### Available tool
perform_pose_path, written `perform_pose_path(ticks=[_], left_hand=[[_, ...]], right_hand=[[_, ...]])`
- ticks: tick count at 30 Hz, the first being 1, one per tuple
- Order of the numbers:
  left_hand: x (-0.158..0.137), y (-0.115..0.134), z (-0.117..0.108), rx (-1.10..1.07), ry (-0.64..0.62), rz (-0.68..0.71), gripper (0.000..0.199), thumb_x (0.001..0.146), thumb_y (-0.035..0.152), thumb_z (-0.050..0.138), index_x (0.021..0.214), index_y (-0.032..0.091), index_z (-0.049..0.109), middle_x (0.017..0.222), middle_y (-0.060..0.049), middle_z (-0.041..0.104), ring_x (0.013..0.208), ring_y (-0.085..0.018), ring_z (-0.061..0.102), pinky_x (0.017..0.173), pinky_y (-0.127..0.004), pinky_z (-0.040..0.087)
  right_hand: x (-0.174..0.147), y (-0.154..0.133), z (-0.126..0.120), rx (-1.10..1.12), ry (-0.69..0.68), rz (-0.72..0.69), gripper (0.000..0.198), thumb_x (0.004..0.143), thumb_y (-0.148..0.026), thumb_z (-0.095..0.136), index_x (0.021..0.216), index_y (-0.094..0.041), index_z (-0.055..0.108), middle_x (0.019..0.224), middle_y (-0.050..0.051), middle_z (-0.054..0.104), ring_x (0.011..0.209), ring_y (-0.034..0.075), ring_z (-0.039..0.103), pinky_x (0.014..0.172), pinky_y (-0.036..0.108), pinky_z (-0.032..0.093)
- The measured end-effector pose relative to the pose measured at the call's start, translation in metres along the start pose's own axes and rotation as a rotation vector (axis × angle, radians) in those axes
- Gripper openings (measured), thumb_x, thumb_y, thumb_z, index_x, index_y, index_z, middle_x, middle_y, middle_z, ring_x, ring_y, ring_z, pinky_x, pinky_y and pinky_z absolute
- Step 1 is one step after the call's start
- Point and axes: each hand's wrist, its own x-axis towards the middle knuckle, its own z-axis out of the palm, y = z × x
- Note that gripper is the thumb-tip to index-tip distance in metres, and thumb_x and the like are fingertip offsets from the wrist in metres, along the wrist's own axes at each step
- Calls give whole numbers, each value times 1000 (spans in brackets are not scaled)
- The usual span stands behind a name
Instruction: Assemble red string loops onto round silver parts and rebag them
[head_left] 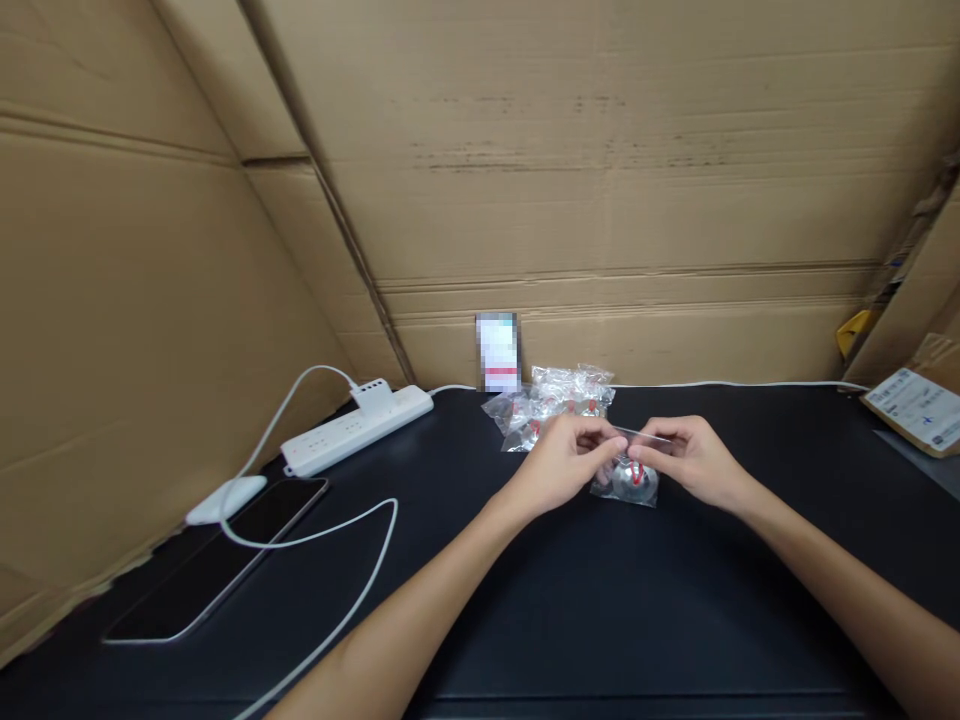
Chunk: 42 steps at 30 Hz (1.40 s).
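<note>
Between my hands hangs a small clear plastic bag [626,488] with a round silvery item and a bit of red in it. My left hand [574,455] pinches the bag's upper edge on the left side. On the right side, my right hand [688,455] grips the same edge between thumb and fingers. The bag's lower part rests on or just above the black table; I cannot tell which. Right behind my left hand lies a pile of similar clear bags [566,388], with red bits showing inside.
A phone with a lit screen [498,352] leans on the cardboard wall [637,200]. At left are a white power strip [360,430], a white cable [390,540], a dark tablet-like device [217,560] and a white mouse-like object [225,498]. A labelled parcel [919,408] lies far right.
</note>
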Motion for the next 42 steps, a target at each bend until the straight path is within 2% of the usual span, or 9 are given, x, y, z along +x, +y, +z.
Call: perform_pose_path(ticks=[9, 20, 22, 24, 26, 28, 31, 36, 42], left_hand=[[2, -13, -11, 171, -63, -52, 29, 86, 38, 56, 71, 15, 66, 51, -1, 59, 42, -11, 54, 45, -22, 41], [7, -29, -25, 197, -90, -101, 30, 85, 40, 57, 74, 15, 68, 50, 0, 58, 40, -9, 49, 43, -21, 37], [6, -31, -36, 201, -54, -112, 30, 84, 41, 58, 73, 14, 67, 51, -1, 58, 40, -10, 50, 43, -21, 38], [3, -30, -52, 181, 53, -122, 30, 82, 41, 61, 71, 13, 64, 55, -2, 60, 44, -11, 54, 46, -22, 41], [-1, -28, -67, 114, 171, -135, 31, 82, 43, 60, 73, 14, 61, 63, -3, 63, 55, -14, 60, 54, -24, 47], [-5, -24, -73, 111, 242, -75, 31, 83, 43, 60, 73, 14, 60, 68, -4, 63, 64, -14, 61, 60, -24, 47], [-7, -19, -64, 50, 277, -9, 28, 80, 40, 64, 71, 14, 60, 71, -1, 60, 68, -11, 56, 63, -21, 45], [-5, -13, -26, -304, 249, -105, 26, 79, 39, 67, 75, 14, 61, 75, 0, 56, 69, -9, 53, 64, -20, 46], [-6, -14, -9, -468, 180, -128, 24, 81, 37, 67, 81, 14, 64, 81, -2, 61, 76, -10, 58, 75, -24, 49]], right_hand=[[3, 17, -10, 18, -35, 163, 28, 72, -42, 75, 76, -14, 73, 59, 1, 60, 49, 8, 45, 48, 23, 36], [4, 28, -21, 53, -48, 217, 31, 69, -43, 77, 77, -13, 73, 67, 5, 66, 49, 8, 49, 47, 24, 41], [2, 29, -32, 25, -17, 226, 32, 69, -43, 76, 77, -12, 72, 66, 5, 66, 48, 9, 49, 47, 24, 41], [0, 28, -47, 13, 80, 231, 32, 67, -43, 78, 75, -12, 71, 64, 5, 65, 48, 8, 49, 47, 24, 40], [-2, 27, -58, 32, 169, 208, 33, 66, -42, 79, 76, -12, 70, 66, 5, 65, 50, 10, 51, 50, 26, 44], [-2, 25, -59, 50, 201, 186, 34, 67, -42, 79, 78, -12, 70, 68, 5, 65, 53, 11, 54, 54, 28, 47], [-1, 23, -39, 70, 166, 203, 37, 68, -42, 78, 88, -12, 70, 75, 6, 67, 62, 14, 60, 61, 31, 51], [1, 18, 4, 246, 40, 199, 45, 75, -40, 74, 111, -14, 63, 92, 10, 70, 81, 20, 67, 75, 36, 54], [-3, 11, 19, 311, -55, 219, 35, 74, -40, 75, 93, -11, 66, 77, 8, 69, 68, 17, 67, 68, 32, 54]])
